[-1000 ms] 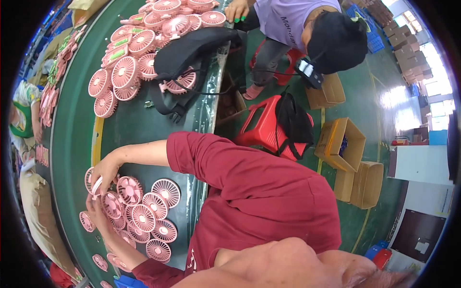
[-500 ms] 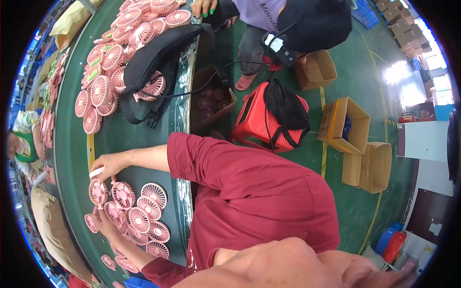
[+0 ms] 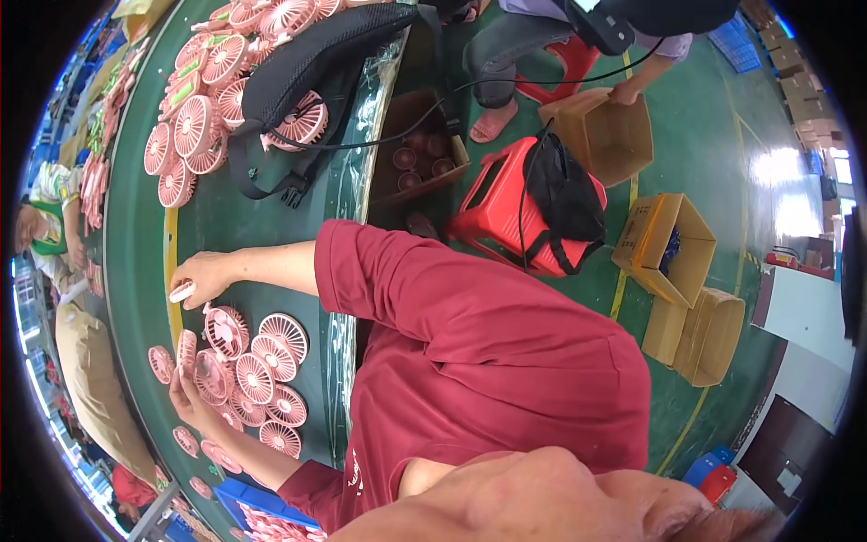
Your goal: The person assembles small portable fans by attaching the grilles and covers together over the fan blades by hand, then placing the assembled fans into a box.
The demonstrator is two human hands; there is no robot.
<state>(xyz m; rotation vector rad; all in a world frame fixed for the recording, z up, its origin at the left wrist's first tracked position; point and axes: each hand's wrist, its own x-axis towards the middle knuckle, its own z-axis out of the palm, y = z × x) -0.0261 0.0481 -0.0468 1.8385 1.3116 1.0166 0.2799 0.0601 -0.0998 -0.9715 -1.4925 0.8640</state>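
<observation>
My left hand (image 3: 185,395) is closed around a small pink fan (image 3: 187,350), seen edge-on with its head upward. Above it, my right hand (image 3: 203,278) grips a pale piece with a rounded end (image 3: 182,292); its kind is not clear. Both hands are over the green work surface (image 3: 262,239). Beside my left hand, several pink fan heads and round grilles (image 3: 256,378) lie close together and partly overlap. One loose pink round part (image 3: 162,364) lies left of the held fan.
A black padded bag (image 3: 316,68) with straps lies against a pile of pink fans (image 3: 194,126). A blue crate (image 3: 262,501) holds pink parts. Behind me stand a red stool (image 3: 492,194) with a black bag and cardboard boxes (image 3: 668,244). A co-worker's hand (image 3: 625,90) touches another box.
My right hand has moved up from the fan, carrying the pale piece. The fan in my left hand has turned from face-on to edge-on. The co-worker has shifted to the right.
</observation>
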